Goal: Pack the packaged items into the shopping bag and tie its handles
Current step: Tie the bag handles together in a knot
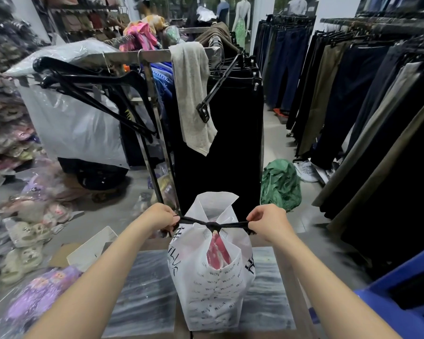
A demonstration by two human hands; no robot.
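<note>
Clothing racks crowd behind the worktop [147,285]; left hand [160,217] and right hand [267,222] fingers pinch black handles [212,225], knotted above the shopping bag [211,277]. Overpulling may tear handles or topple it.

The knot [211,225] sits between left hand [160,216] and right hand [267,221], above the shopping bag [211,285]; clothes rack [216,133] behind.

Most of what is inside the white shopping bag [212,285] is hidden, only a red-and-pink packet [218,250] peeping through the handle opening; the black handle ends vanish inside the left hand [160,217] and right hand [267,222]; the purple packs [42,292] at lower left are blurred; both forearms run off the bottom edge.
</note>
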